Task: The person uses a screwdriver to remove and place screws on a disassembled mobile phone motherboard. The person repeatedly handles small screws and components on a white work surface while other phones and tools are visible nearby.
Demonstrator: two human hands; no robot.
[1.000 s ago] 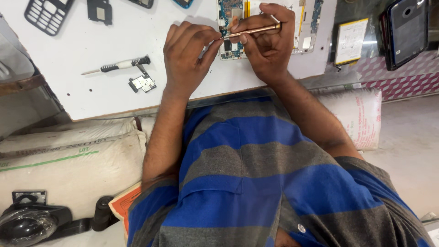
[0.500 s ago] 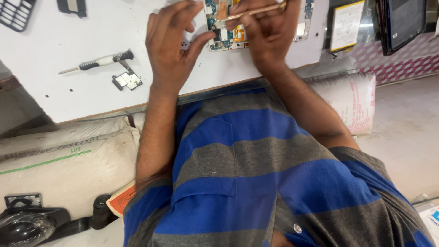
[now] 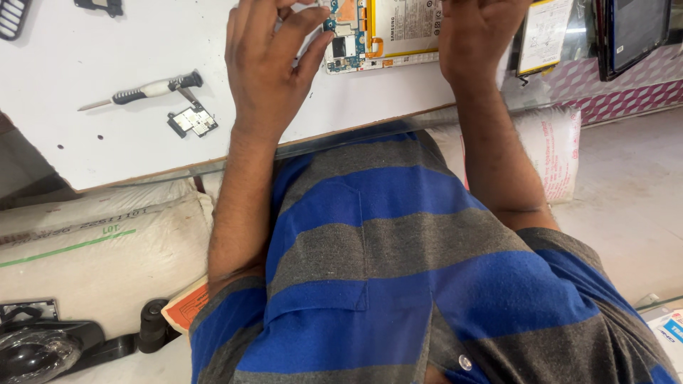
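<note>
Two forearms rise from a blue-and-grey striped shirt [image 3: 398, 270] at the bottom of the frame. At upper middle, the left hand [image 3: 270, 64] lies on the white table [image 3: 107, 142], fingers loosely spread, fingertips touching the opened phone [image 3: 380, 32] at the top centre. Beside it, the right hand [image 3: 477, 35] rests on the phone's right end; its fingers are cut off, so its grip cannot be told. A screwdriver [image 3: 142, 91] and small circuit part [image 3: 192, 121] lie at upper left.

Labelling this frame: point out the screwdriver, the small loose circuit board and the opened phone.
screwdriver [image 3: 146, 90], head view, on its white handle.
small loose circuit board [image 3: 192, 121], head view, board centre.
opened phone [image 3: 398, 28], head view, on its battery.
</note>
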